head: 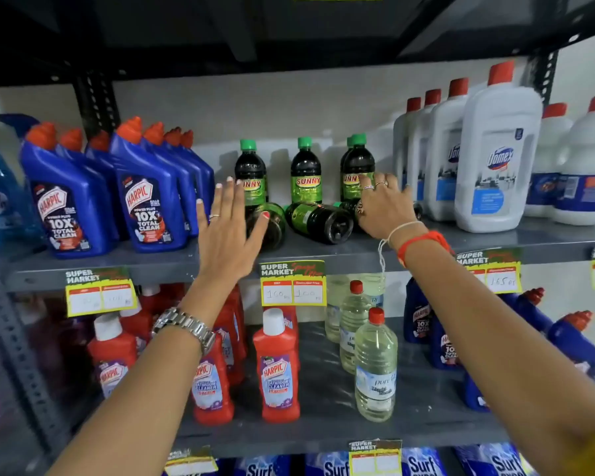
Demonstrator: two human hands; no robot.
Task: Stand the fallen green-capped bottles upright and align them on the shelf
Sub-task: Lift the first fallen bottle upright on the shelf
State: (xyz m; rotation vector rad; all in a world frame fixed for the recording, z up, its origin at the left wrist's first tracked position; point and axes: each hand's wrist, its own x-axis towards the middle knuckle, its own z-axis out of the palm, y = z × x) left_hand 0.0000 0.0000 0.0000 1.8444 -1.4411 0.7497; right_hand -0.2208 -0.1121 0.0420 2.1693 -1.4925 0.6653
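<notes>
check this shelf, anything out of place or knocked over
Yes. On the middle shelf, dark green-capped bottles lie on their sides in front of the upright ones: one in the centre, one behind the left hand, apparently another behind the right hand. No spill shows.

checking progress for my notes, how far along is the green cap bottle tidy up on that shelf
Barely started. Already upright: green-capped bottles at the back, such as the middle one. In hand: nothing gripped yet; the left hand is open in front of the left fallen bottle, and the right hand reaches over the right one. Left: the fallen bottles, including the middle one, all need standing and lining up on the shelf.
</notes>
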